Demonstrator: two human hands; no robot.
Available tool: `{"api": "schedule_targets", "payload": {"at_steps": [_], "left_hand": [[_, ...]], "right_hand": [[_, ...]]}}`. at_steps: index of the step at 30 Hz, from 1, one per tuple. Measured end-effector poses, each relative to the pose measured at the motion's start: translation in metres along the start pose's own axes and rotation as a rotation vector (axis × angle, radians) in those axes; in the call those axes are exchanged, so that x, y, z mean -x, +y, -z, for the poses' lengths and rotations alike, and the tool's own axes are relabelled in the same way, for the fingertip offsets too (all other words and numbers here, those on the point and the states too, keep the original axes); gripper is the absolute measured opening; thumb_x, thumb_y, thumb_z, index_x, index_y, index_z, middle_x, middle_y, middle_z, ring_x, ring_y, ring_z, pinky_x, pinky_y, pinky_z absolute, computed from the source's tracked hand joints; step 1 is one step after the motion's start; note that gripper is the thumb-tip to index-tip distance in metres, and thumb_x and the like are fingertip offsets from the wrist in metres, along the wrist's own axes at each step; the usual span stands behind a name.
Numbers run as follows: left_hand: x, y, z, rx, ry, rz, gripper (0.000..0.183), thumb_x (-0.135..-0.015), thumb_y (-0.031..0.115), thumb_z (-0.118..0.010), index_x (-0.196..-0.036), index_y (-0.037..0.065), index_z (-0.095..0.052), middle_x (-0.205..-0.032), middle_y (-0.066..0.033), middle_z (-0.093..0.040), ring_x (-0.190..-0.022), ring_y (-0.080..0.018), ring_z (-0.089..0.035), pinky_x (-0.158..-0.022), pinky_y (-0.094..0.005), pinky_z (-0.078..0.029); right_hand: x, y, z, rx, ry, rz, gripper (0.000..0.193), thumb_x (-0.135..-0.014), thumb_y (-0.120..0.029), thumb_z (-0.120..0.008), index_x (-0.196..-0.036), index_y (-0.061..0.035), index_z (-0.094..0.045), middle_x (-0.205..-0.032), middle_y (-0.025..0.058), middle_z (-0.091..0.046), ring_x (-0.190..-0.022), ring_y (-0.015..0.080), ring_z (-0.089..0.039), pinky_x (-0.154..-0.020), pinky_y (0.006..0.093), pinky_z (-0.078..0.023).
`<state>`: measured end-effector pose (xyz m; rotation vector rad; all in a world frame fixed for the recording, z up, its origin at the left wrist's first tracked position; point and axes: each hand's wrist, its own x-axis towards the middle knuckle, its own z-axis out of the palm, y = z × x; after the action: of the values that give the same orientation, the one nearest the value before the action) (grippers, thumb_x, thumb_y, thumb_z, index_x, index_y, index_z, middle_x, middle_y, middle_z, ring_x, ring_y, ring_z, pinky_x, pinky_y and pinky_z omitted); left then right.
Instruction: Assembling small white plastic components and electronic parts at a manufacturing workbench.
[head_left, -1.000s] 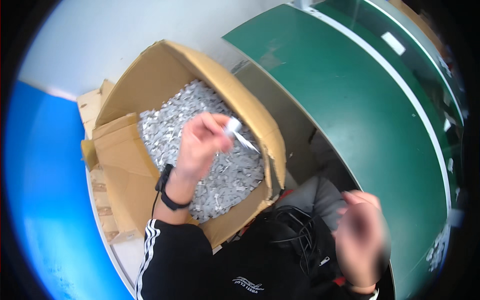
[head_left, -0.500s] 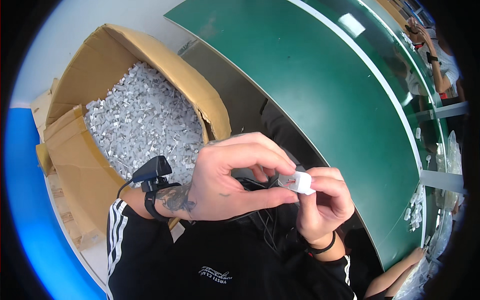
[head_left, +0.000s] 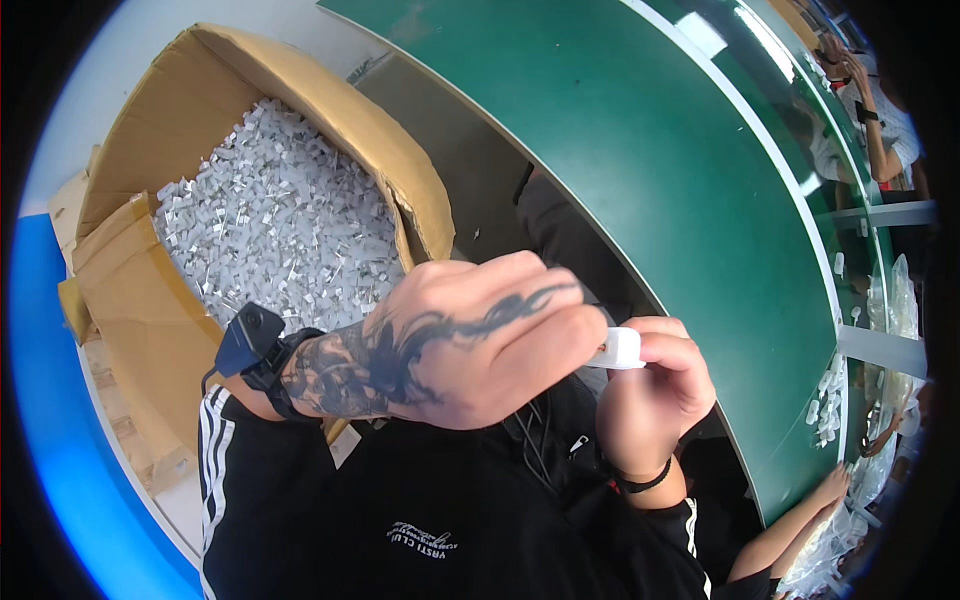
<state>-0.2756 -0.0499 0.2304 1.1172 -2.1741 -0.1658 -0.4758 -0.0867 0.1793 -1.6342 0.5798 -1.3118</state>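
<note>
A small white plastic housing (head_left: 623,347) is pinched between the thumb and fingers of my right hand (head_left: 655,405). Reddish-brown bits show at its left-facing end. My left hand (head_left: 490,345) is closed right against that end, its tattooed back turned up. Its fingertips are hidden beneath the hand, so what they grip cannot be made out. Both hands hover in front of my chest, off the near edge of the green table (head_left: 640,160).
At the left stands a large cardboard box (head_left: 130,260) heaped with small white and metal pieces (head_left: 285,220). More white pieces (head_left: 828,400) lie on the table's right side, near clear plastic bags (head_left: 900,310). Another person's arm (head_left: 800,525) reaches in at lower right.
My left hand has rolled over so its back faces up, and its fingers have curled out of sight. The white housing has shifted slightly right and up with my right hand.
</note>
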Motion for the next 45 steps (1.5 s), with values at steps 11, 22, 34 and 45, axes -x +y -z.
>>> {"api": "schedule_targets", "payload": {"at_steps": [11,22,34,45], "left_hand": [[0.004,-0.005,-0.006,0.152,0.097,-0.134,0.028,-0.069,0.009,-0.070,-0.096,0.001,-0.068,-0.083,-0.0103,-0.066,-0.067,-0.0193,-0.065,-0.047,-0.0237,-0.049],[-0.002,0.009,-0.023,0.635,0.128,0.262,0.040,-0.067,0.010,-0.084,-0.101,-0.002,-0.068,-0.096,-0.0125,-0.065,-0.077,-0.0191,-0.064,-0.065,-0.0262,-0.051],[0.001,0.007,-0.029,0.851,0.058,0.299,0.033,-0.069,-0.003,-0.077,-0.101,-0.003,-0.069,-0.090,-0.0091,-0.063,-0.070,-0.0127,-0.061,-0.059,-0.0221,-0.048],[0.002,0.005,-0.031,0.851,0.191,0.177,0.031,-0.066,-0.004,-0.081,-0.094,-0.003,-0.070,-0.094,-0.0160,-0.064,-0.077,-0.0182,-0.066,-0.062,-0.0224,-0.051]], "right_hand": [[0.009,0.001,0.004,-0.078,0.007,-0.067,0.013,-0.081,0.004,-0.068,-0.091,0.0023,-0.060,-0.087,0.0138,-0.063,-0.070,0.0128,-0.059,-0.059,0.0217,-0.046],[0.017,0.005,0.006,-0.328,0.064,-0.172,0.017,-0.082,-0.003,-0.068,-0.091,-0.0006,-0.055,-0.084,0.0148,-0.062,-0.067,0.0135,-0.058,-0.060,0.0225,-0.047],[0.023,0.005,0.013,-0.289,-0.014,-0.260,0.014,-0.076,-0.005,-0.074,-0.083,-0.0007,-0.063,-0.078,0.0108,-0.064,-0.065,0.0132,-0.058,-0.058,0.0230,-0.045],[0.024,0.002,0.009,-0.466,0.016,-0.297,0.009,-0.080,0.003,-0.067,-0.088,0.0041,-0.064,-0.082,0.0149,-0.065,-0.070,0.0170,-0.062,-0.063,0.0259,-0.049]]}}
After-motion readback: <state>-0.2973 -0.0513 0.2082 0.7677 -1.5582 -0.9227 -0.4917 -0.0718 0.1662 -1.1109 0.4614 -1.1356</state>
